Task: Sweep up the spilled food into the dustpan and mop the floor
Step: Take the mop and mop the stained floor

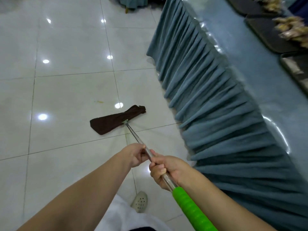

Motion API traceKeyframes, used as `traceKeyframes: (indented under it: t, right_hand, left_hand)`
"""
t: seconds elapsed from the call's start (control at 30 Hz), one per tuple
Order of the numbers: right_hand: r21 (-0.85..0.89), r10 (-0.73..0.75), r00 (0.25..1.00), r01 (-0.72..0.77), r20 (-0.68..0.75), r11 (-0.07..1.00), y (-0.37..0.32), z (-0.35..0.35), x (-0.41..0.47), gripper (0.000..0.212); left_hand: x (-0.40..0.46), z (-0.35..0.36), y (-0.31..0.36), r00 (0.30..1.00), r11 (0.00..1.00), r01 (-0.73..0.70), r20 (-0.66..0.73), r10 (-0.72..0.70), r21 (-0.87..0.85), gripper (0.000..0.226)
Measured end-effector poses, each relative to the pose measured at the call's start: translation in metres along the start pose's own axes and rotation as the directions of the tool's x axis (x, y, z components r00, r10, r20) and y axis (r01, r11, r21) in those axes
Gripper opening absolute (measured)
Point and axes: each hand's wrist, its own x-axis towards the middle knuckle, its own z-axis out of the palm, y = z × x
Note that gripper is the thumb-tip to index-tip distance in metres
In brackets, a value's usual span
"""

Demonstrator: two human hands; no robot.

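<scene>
Head view. Both hands on one mop handle (138, 139), a bare metal shaft running down and away to the floor. Left hand (135, 155) is further down the shaft, fingers curled round it from the left side. Right hand (164, 170) sits just behind it, nearly touching, fist wrapped fully round the metal, thumb lying along the top. The green ribbed grip (191, 210) starts just behind the right fist and runs out of frame at the bottom.

Mop head: a dark brown flat cloth (116, 120) lying on the glossy white tile floor (66, 47), skewed, one end folded or bunched toward the table. The shaft meets it at a small metal bracket near its middle. A small yellow smear (99, 102) lies on the tile just beyond the cloth, apart from it. Faint yellowish streak along the grout line beside the shaft.

To the right, a table with a pleated teal skirt (208, 97) hanging to the floor; dark trays (270, 37) on top, contents blurred. One pale perforated clog (140, 201) shows at the bottom, beside white clothing (125, 217).
</scene>
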Motion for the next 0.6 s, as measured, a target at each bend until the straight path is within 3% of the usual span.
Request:
traceKeyframes:
  t: [0.23,0.6]
  right_hand:
    - [0.078,0.025,0.999,-0.023,-0.025,0.997,0.013,-0.053,-0.053,0.016]
    - [0.129,0.083,0.994,-0.074,-0.066,0.989,0.023,-0.102,-0.104,0.025]
  left_hand:
    - [-0.016,0.046,-0.058,0.995,0.996,0.084,0.059,-0.085,0.012,0.026]
    - [-0.026,0.091,-0.112,0.983,0.978,0.144,0.092,-0.159,0.15,0.023]
